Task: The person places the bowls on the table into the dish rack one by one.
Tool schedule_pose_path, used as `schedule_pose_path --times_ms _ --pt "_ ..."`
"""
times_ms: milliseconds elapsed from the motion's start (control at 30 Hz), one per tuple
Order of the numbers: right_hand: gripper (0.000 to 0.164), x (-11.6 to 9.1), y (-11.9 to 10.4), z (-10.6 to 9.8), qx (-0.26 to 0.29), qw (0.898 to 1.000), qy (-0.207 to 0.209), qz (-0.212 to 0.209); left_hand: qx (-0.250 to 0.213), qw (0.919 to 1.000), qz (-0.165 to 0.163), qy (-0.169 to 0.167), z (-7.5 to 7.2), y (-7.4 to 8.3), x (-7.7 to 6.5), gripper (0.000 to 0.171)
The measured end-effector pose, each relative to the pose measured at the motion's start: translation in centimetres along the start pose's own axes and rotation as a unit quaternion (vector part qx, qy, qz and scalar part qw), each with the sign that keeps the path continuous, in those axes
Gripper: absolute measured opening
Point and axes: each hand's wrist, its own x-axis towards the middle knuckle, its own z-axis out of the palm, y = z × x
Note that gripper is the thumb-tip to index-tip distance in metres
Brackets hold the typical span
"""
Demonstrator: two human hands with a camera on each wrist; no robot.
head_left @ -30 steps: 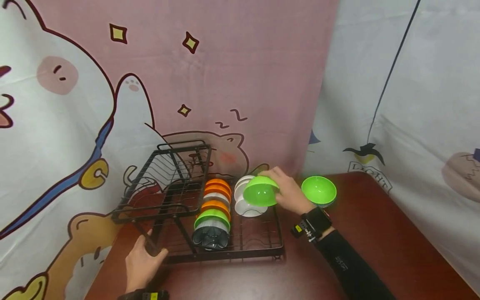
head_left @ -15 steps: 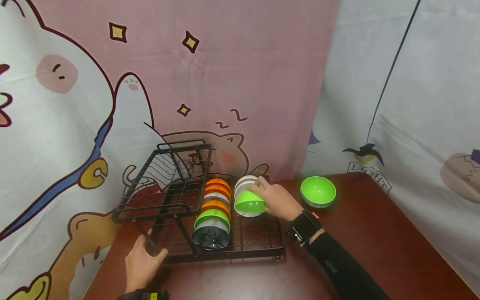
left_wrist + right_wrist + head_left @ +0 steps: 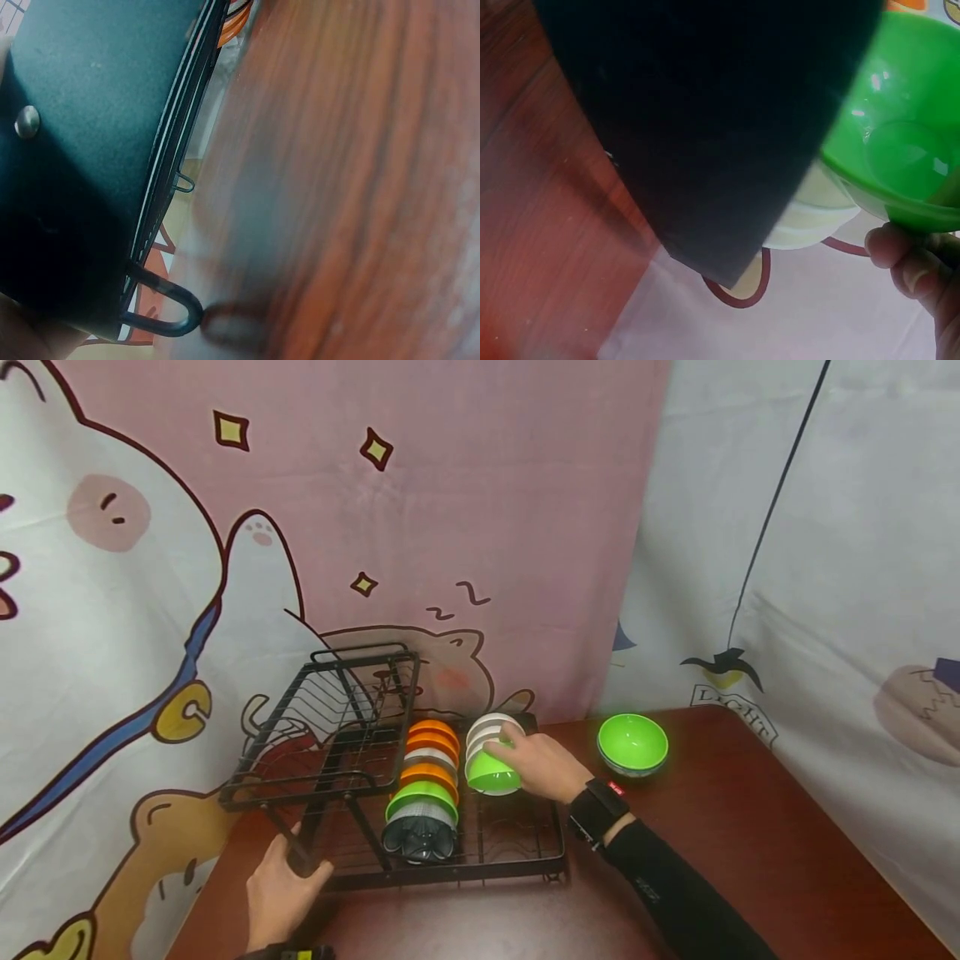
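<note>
My right hand (image 3: 545,766) pinches the rim of a green bowl (image 3: 491,774). The bowl is tilted on its side against a row of white bowls (image 3: 480,727) in the black dish rack (image 3: 510,867). In the right wrist view its glossy inside shows, with the fingertips (image 3: 900,251) at its rim. At the rack's front left, my left hand (image 3: 281,891) grips a dark post under the upper tier. The left wrist view has a dark flat panel of the rack (image 3: 97,112) close up, with part of the hand at the corner.
Beside the white bowls, a second row in the rack holds orange bowls (image 3: 433,737), a green bowl (image 3: 420,795) and a dark ridged bowl (image 3: 420,839) in front. Another green bowl (image 3: 633,742) sits on the brown table (image 3: 720,827) at right. A printed cloth (image 3: 510,510) hangs behind.
My right hand has moved left and slightly down, bringing the green bowl from beside the white bowls to their front end. My left hand keeps its grip on the rack.
</note>
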Motion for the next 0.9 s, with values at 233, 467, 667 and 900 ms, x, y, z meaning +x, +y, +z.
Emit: schedule_pose_path --times_ms 233,467,667,900 --pt "0.062 0.0 -0.1 1.0 -0.025 0.999 -0.017 -0.013 0.0 1.0 -0.009 -0.003 0.1 0.0 -0.2 0.073" --pt "0.064 0.1 -0.1 1.5 -0.021 0.999 -0.022 -0.016 0.0 1.0 -0.006 0.0 -0.2 0.2 0.0 0.073" --pt "0.061 0.0 -0.4 2.4 -0.038 0.998 -0.027 -0.032 0.004 0.9999 -0.011 -0.003 -0.1 0.2 0.0 0.074" --pt "0.067 -0.2 -0.4 3.4 -0.021 0.999 -0.04 -0.028 0.0 1.0 -0.01 0.0 0.0 0.1 0.1 0.074"
